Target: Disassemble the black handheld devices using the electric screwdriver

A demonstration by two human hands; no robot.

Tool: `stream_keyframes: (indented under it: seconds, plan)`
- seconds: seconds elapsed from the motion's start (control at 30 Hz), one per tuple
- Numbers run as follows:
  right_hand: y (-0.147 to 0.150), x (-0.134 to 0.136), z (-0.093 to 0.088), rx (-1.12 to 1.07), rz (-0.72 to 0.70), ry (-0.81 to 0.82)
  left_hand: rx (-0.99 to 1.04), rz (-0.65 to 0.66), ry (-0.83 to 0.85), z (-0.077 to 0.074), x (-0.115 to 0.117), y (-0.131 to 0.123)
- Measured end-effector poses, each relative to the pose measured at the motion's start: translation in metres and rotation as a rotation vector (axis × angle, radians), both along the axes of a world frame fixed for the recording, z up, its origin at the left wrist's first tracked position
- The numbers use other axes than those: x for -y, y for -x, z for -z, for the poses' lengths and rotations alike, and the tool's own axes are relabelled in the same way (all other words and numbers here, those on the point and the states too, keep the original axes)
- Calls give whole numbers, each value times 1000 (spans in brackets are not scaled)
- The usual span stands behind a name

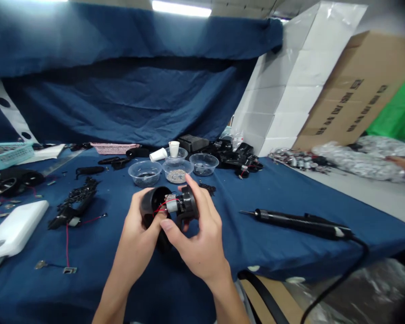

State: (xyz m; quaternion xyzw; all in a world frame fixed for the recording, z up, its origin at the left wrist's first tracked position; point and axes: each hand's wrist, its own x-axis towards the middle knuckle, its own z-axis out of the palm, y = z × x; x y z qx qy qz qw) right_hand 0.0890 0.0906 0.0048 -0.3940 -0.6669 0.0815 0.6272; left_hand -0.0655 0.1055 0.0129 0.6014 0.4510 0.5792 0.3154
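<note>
Watching the thin red wires [159,208] first: they loop out of the black plastic housing [151,201] right where my left hand [135,234] closes, so I judge that a hard squeeze or sudden twist could pinch them or tear them loose. The housing sits in both hands, held above the desk [273,216] at lower centre of the frame, with a small silver motor [171,205] showing at its middle. My left fingers [138,202] wrap closely around the open cup end. My right hand [199,243] comes over from the right, its fingers curled on the dark far end, thumb pressing in near the motor. Both forearms rise from the bottom edge, wrists angled inward. If my hold slips, the piece could drop onto the desk. Clear plastic bowls [145,173] of small parts sit just beyond my hands, close enough to tip if the piece swings forward. A corded black hand tool [300,223] lies well apart at right.
</note>
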Motion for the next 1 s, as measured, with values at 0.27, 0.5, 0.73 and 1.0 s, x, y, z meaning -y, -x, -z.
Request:
stream_keyframes:
  seconds: [0.27, 0.5, 0.73, 1.0]
  plan:
    - [2, 2, -2, 180, 101, -51, -44, 111, 15, 6, 3, 0]
    - [-4, 7, -1, 228, 105, -55, -18, 472, 123, 3, 5, 26]
    - [-7, 6, 5, 201, 90, -106, -50, 496, 32, -3, 0, 25]
    - [-10, 5, 4, 230, -18, -133, 141, 604, 80, 0, 1, 22]
